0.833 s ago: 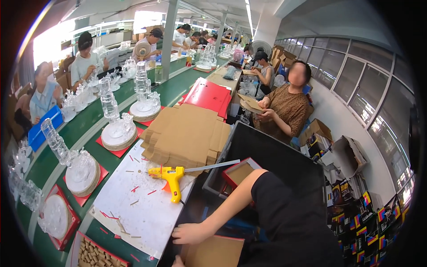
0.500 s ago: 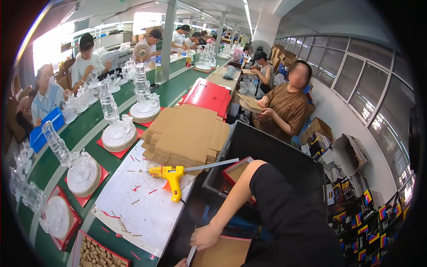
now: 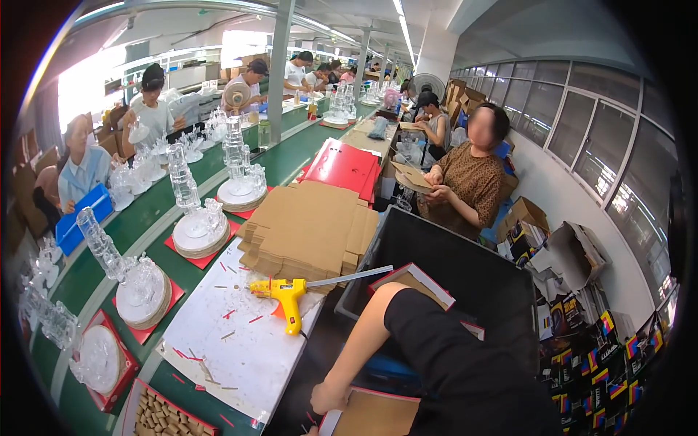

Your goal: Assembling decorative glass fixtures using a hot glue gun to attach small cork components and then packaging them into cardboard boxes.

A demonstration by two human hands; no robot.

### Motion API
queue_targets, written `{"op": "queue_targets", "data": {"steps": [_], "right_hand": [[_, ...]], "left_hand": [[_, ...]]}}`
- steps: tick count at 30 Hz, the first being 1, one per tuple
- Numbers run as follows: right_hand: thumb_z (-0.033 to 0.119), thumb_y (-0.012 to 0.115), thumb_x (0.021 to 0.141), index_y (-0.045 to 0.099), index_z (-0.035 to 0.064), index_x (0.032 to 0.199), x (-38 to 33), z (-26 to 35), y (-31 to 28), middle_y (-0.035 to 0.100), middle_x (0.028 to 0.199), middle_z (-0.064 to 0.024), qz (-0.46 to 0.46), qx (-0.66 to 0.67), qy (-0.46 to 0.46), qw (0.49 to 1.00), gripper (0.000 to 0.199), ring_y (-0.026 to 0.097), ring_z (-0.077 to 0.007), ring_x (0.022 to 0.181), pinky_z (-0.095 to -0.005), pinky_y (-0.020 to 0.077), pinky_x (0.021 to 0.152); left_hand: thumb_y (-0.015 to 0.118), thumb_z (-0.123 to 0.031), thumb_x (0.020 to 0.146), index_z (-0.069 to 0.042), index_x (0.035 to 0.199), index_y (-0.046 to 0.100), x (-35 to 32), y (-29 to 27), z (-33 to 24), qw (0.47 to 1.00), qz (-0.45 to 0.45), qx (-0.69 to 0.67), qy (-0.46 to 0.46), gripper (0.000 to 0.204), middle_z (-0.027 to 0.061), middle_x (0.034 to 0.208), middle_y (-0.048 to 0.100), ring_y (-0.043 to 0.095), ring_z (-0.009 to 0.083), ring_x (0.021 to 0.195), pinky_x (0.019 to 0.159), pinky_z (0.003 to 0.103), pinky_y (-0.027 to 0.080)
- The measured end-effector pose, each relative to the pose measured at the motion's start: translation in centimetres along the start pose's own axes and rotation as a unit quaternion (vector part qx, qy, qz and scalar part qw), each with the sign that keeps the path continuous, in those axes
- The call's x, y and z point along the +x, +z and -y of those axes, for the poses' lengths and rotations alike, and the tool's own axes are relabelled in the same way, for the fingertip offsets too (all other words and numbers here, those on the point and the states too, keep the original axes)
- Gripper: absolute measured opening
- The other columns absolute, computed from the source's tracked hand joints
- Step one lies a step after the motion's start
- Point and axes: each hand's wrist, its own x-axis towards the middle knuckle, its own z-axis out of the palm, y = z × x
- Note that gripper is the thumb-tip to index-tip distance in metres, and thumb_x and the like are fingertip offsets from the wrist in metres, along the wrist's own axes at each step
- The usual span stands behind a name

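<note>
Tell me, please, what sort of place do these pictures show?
It is probably a factory workshop for assembly or packing: a long green work surface carries clear, tower-shaped pieces, several people work along it, and a yellow glue gun lies beside stacked flat cardboard.

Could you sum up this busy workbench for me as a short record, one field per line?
Right hand: at the left end of a shallow brown cardboard box with red edges; grip unclear
Left hand: barely visible at the lower edge; hold unclear
Tool: yellow plastic glue gun, lying on a flat white sheet
Beyond tool: stack of flat brown cardboard
Left side: clear tower-shaped ornaments on round white bases
Co-worker: person in brown patterned top
</note>
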Motion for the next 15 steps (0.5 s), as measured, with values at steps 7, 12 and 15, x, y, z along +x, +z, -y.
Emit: {"op": "queue_targets", "data": {"steps": [7,12,15], "right_hand": [[0.020,0.080,0.053,0.070,0.0031,0.077,0.5,0.1,2.1,0.068,0.082,-0.0178,-0.106,-0.079,0.011,0.991,0.031,0.066,-0.0352,0.081,-0.0442,0.0532,0.071],[0.018,0.076,0.056,0.069,0.0031,0.074,-0.4,-0.2,2.1,0.068,0.078,-0.0179,-0.129,-0.070,0.016,0.989,0.025,0.067,-0.0346,0.079,-0.0430,0.0536,0.068],[0.017,0.074,0.058,0.068,0.0030,0.073,-1.7,0.0,0.6,0.067,0.076,-0.0175,-0.116,-0.060,0.004,0.991,0.021,0.067,-0.0346,0.077,-0.0425,0.0537,0.068]], "left_hand": [[0.055,-0.014,0.081,0.004,0.099,0.054,1.1,2.6,1.4,0.996,-0.069,0.053,0.019,0.025,0.0299,0.078,0.062,0.060,0.0472,0.072,0.064,0.055,0.048],[0.056,-0.014,0.081,0.001,0.094,0.054,0.8,2.7,1.6,0.990,-0.112,0.079,0.016,0.019,0.0258,0.069,0.062,0.060,0.0455,0.065,0.058,0.054,0.049],[0.057,-0.014,0.082,0.001,0.097,0.055,0.5,1.4,0.9,0.992,-0.109,0.061,0.028,0.022,0.0260,0.070,0.062,0.061,0.0457,0.067,0.060,0.054,0.049]]}}
